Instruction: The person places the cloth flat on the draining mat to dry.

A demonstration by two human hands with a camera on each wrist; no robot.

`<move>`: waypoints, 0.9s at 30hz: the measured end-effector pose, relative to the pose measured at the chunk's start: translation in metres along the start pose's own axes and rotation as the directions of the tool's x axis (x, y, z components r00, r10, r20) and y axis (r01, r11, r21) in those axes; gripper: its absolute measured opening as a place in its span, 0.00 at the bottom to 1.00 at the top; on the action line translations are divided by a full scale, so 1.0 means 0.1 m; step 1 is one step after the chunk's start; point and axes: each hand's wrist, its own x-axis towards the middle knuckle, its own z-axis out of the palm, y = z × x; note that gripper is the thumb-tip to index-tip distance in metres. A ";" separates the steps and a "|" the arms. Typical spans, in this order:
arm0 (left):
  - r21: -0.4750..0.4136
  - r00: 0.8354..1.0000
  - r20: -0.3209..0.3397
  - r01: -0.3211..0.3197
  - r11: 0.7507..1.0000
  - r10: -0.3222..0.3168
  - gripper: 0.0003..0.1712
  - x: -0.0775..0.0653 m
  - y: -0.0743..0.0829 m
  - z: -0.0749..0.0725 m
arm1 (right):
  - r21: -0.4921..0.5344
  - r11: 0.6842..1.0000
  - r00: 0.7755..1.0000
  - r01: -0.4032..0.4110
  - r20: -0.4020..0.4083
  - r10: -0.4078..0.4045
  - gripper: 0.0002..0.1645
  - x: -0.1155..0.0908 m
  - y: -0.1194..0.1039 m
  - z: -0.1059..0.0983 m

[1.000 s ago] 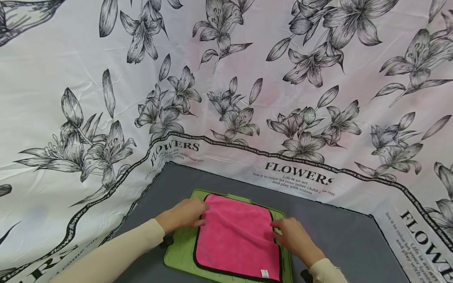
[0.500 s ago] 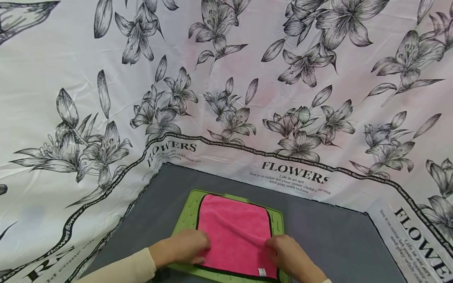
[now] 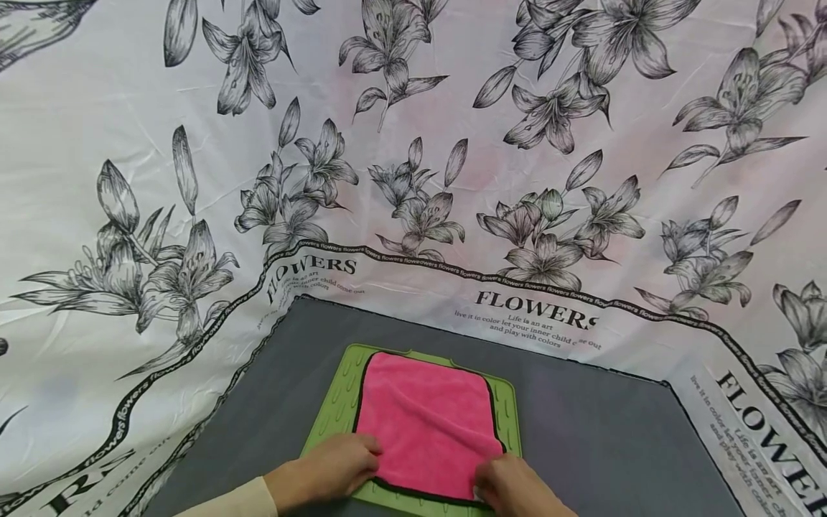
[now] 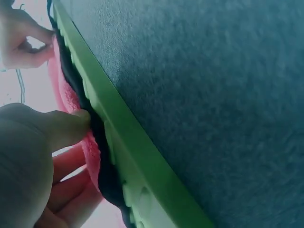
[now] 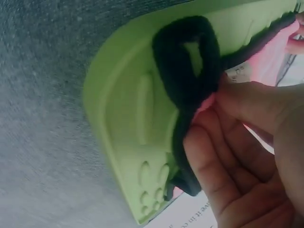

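Observation:
A pink cloth (image 3: 426, 424) with a black border lies over a green ridged mat (image 3: 332, 402), which shows around its edges. My left hand (image 3: 336, 463) is at the cloth's near left, where its thumb and fingers pinch the black-edged side (image 4: 97, 156). At the near right corner my right hand (image 3: 513, 485) pinches the cloth between thumb and fingers. In the right wrist view a black loop (image 5: 164, 61) sticks out from that corner, over the mat's rounded corner. A white label (image 5: 240, 73) shows beside the right thumb.
Under the mat is a dark grey table (image 3: 601, 431). A white sheet (image 3: 413, 179) printed with lilies and the word FLOWERS hangs behind it and along the sides.
Both hands have moved down the cloth's sides toward its near corners. Its near right corner is now in the right hand's pinch. The head view has shifted slightly.

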 end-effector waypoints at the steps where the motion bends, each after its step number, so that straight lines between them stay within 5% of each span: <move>1: -0.010 1.000 -0.008 -0.008 1.000 0.008 0.15 0.00 -0.01 -0.01 | 0.000 1.000 1.000 0.007 0.003 -0.007 0.15 0.00 0.00 -0.01; 12: -0.076 0.984 0.178 0.005 0.997 0.008 0.09 -0.02 -0.12 -0.32 | 0.127 0.986 0.993 0.111 0.031 -0.116 0.14 0.04 -0.14 -0.06; 21: 0.067 0.991 0.119 -0.070 0.995 0.061 0.11 -0.09 -0.08 -0.17 | 0.214 0.976 0.992 0.035 0.107 -0.059 0.12 0.12 -0.14 0.10; 27: 0.075 0.990 0.132 -0.053 0.996 0.043 0.11 -0.10 -0.09 -0.19 | 0.210 0.978 0.993 0.018 0.113 -0.043 0.11 0.14 -0.16 0.09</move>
